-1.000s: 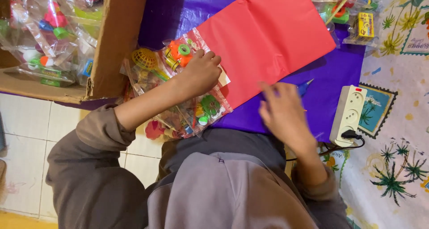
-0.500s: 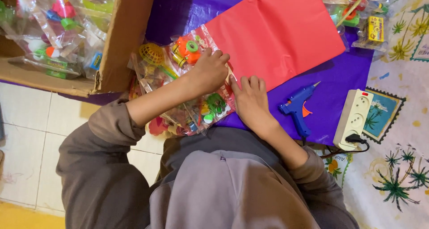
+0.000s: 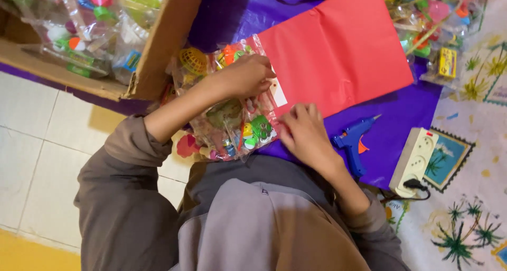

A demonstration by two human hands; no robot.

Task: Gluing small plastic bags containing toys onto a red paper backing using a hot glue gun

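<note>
Now | left hand (image 3: 248, 75) curled on toy packet (image 3: 232, 120) | right hand (image 3: 303, 131) flat (fingers spread), touching red sheet (image 3: 338, 49)

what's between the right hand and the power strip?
Head view: the blue glue gun lies on the purple sheet, between the right hand and the power strip.

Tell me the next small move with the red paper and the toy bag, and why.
Probably press the seam down: the left hand and right hand both sit where the red paper overlaps the clear toy bag, and the blue glue gun lies set aside.
</note>
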